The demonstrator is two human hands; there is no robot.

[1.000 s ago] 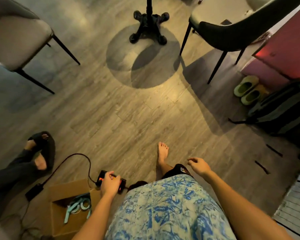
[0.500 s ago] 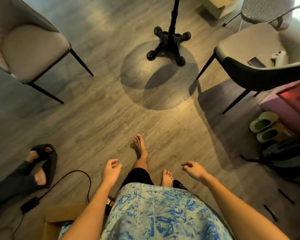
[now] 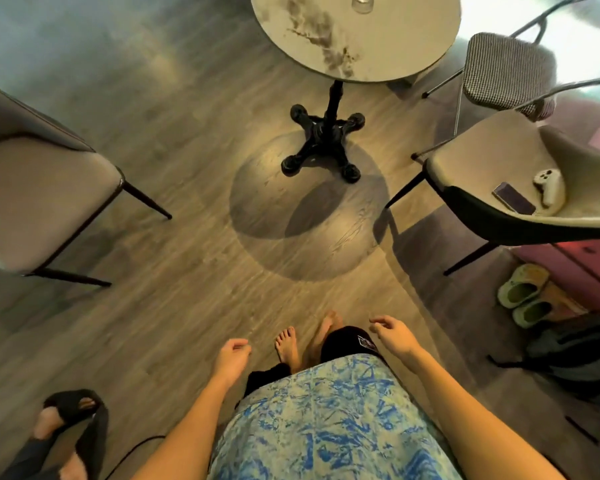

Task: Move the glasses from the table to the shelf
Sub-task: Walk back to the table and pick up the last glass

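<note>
A round marbled table [image 3: 388, 46] on a black pedestal stands ahead at the top of the view. One clear glass [image 3: 362, 2] sits on it at the frame's top edge, only its base showing. My left hand [image 3: 232, 356] hangs low in front of my body, fingers loosely curled and holding nothing. My right hand [image 3: 392, 336] is also low and empty, fingers slightly spread. Both hands are far from the table. No shelf is in view.
A beige chair [image 3: 39, 199] stands at left. At right, another chair [image 3: 492, 174] carries a phone [image 3: 513, 197] and a white controller [image 3: 548, 183]; a checked chair [image 3: 506, 72] is behind it. Green clogs [image 3: 523, 299] and a dark bag [image 3: 582, 358] lie lower right. Someone's sandalled feet [image 3: 70, 424] are lower left.
My view has risen and moved forward, bringing the tabletop and glass into sight. My left hand let go of the device by the cardboard box and now hangs free.
</note>
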